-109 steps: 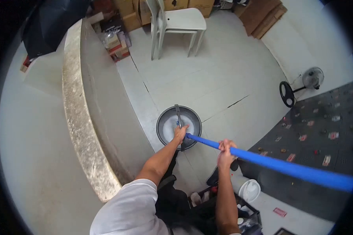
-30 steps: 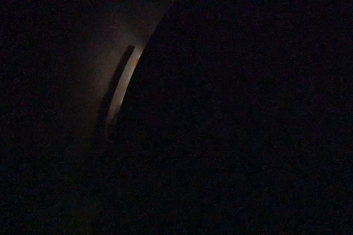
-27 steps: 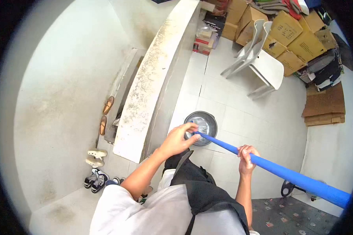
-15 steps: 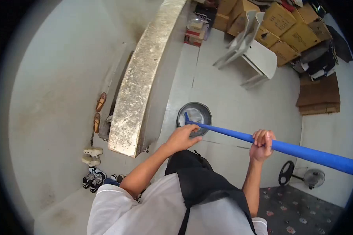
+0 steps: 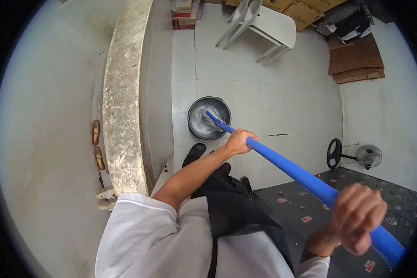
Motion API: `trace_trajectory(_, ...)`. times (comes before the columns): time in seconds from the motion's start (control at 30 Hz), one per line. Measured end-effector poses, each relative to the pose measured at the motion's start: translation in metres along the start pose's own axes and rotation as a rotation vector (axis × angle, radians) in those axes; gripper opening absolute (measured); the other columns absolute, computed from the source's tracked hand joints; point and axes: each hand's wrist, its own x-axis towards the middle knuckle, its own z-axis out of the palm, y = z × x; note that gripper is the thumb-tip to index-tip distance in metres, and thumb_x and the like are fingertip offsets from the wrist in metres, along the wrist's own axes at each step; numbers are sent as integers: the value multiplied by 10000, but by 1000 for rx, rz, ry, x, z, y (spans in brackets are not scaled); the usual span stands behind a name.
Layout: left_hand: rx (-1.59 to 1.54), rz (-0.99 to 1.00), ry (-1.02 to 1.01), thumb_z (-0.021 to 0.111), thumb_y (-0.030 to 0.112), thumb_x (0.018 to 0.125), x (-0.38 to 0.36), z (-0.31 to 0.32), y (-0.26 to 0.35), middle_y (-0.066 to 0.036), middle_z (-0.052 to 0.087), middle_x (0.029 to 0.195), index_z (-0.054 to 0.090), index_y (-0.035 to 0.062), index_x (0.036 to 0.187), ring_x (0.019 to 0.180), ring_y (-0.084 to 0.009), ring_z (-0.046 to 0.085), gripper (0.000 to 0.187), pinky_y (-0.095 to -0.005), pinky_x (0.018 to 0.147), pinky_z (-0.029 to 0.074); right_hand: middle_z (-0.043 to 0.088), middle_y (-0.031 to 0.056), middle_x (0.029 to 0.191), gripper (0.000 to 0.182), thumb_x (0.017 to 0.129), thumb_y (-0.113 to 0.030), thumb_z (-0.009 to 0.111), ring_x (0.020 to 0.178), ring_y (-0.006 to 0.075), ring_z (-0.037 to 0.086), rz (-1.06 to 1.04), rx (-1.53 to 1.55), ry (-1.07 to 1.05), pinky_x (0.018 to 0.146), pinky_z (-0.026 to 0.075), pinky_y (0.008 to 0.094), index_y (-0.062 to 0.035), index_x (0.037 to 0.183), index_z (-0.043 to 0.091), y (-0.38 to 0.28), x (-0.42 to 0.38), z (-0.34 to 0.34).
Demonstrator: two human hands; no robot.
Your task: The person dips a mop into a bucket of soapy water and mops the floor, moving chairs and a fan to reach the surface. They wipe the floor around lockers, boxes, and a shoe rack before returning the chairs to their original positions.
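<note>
A mop with a long blue handle [image 5: 292,171] runs diagonally from lower right toward the middle. Its pale, wet-looking head [image 5: 211,118] is inside a round black bucket [image 5: 190,125] on the floor. My left hand [image 5: 239,141] wraps around the lower part of the handle, just outside the bucket rim. Farther up, my right hand [image 5: 359,217] is closed at the thick upper part of the handle, fingers curled and slightly blurred. The handle passes behind this hand and shows again beyond it.
A low wall [image 5: 123,92] with a worn top stands left. White stacked chairs [image 5: 273,28] and cardboard boxes [image 5: 303,14] are at the back. At right are flattened cardboard [image 5: 356,60], a fan [image 5: 368,156] and a dark patterned mat [image 5: 306,199]. Brown shoes [image 5: 96,133] lie beyond the wall.
My left hand, earlier loosely open beside the handle, now grips it. My right hand has moved toward the handle's upper end. The view has shifted, and the handle slants more steeply.
</note>
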Motion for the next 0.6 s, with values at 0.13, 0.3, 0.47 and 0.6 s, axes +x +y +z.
trace_trajectory(0.13, -98, 122, 262, 573, 162, 748, 12, -3, 51, -122, 459, 450, 450, 48, 459, 403, -295, 465, 334, -368, 392, 360, 412, -70, 337, 375, 637, -82, 609, 248, 18, 361, -98, -5, 141, 256, 258, 131, -184, 410, 328, -50, 4, 7)
trace_trajectory(0.3, -153, 234, 305, 587, 129, 721, 14, -19, 123, -100, 455, 426, 450, 60, 453, 379, -274, 461, 309, -360, 387, 359, 409, -62, 358, 327, 692, -69, 566, 269, 32, 376, -98, -90, 12, 270, 318, 162, -159, 456, 358, -151, 24, 3)
trace_trajectory(0.47, -215, 305, 302, 597, 112, 706, 17, -35, 172, -87, 455, 418, 451, 69, 450, 362, -259, 454, 297, -342, 376, 353, 407, -55, 374, 296, 736, -59, 531, 286, 43, 388, -127, -158, -13, 282, 366, 186, -139, 494, 381, -183, 38, 17)
trace_trajectory(0.6, -233, 353, 301, 595, 110, 711, 18, -45, 190, -81, 450, 412, 451, 73, 449, 350, -243, 448, 301, -331, 371, 346, 396, -59, 375, 273, 696, -25, 528, 289, 24, 376, -204, -122, 62, 290, 360, 177, -130, 494, 378, -192, 48, 34)
